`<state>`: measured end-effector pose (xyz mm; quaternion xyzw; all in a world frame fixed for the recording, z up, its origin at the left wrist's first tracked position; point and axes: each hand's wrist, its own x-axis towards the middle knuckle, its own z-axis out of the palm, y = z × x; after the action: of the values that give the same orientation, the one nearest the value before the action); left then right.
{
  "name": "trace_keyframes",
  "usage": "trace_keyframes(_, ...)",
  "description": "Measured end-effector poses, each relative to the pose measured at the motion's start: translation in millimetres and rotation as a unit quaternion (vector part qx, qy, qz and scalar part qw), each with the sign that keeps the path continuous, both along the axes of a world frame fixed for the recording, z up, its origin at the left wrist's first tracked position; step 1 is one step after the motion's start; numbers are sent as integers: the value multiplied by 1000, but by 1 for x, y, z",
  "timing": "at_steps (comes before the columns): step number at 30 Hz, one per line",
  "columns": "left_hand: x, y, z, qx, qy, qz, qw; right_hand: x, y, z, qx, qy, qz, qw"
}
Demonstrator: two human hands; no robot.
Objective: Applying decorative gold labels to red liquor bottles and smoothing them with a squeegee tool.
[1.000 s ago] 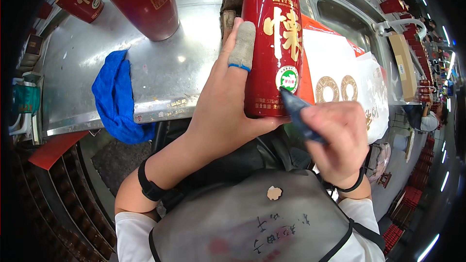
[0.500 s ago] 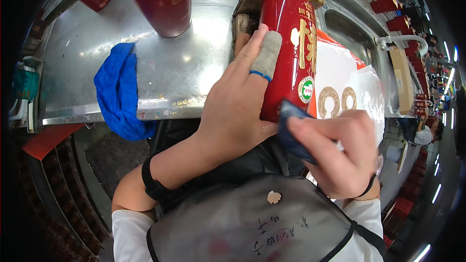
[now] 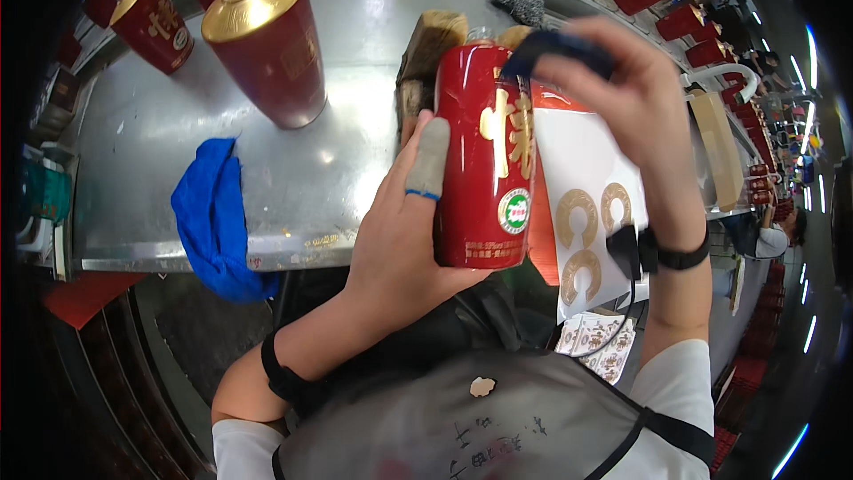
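My left hand (image 3: 404,231) grips a red bottle (image 3: 484,156) with gold lettering and a small round green-and-white sticker, holding it upright in front of my chest. One finger of that hand wears a grey cot with a blue rim. My right hand (image 3: 622,98) is up at the bottle's top, pinching a dark blue cloth (image 3: 555,44) against the shoulder of the bottle. The bottle's cap is hidden behind the cloth.
A steel table (image 3: 355,169) lies ahead. On it stand a red bottle with a gold shoulder (image 3: 267,44) and others at the back left (image 3: 151,22). A blue rag (image 3: 213,218) hangs over the near edge. A white sheet with gold rings (image 3: 586,213) lies to the right.
My right hand with the dark blue cloth has risen from the bottle's lower front to its top. The left hand has held the bottle the whole time, bringing it slightly more upright.
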<state>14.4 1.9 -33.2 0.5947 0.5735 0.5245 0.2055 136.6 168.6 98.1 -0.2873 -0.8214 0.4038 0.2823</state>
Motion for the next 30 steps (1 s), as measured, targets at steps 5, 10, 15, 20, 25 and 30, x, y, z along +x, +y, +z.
trace_keyframes(5, -7, -1, 1, -35, 2, -12, 999, 1, 5, 10, 117, -138, 316, 931)
trace_keyframes(10, -11, -1, 6, -43, 18, -23, 999, -7, 22, 8, 249, -86, 194, 945)
trace_keyframes(15, -12, 1, 10, -9, 15, -23, 1000, -7, 36, 4, 306, -96, 118, 940)
trace_keyframes(20, -18, 0, 8, -27, 10, -55, 998, -8, 34, 2, 130, -62, 47, 988)
trace_keyframes(25, -19, 6, 4, -4, 1, -58, 998, 6, 12, -2, 48, -71, 266, 960)
trace_keyframes(30, -18, 4, 3, -10, -7, -60, 998, 24, 20, -9, 161, 22, 149, 975)
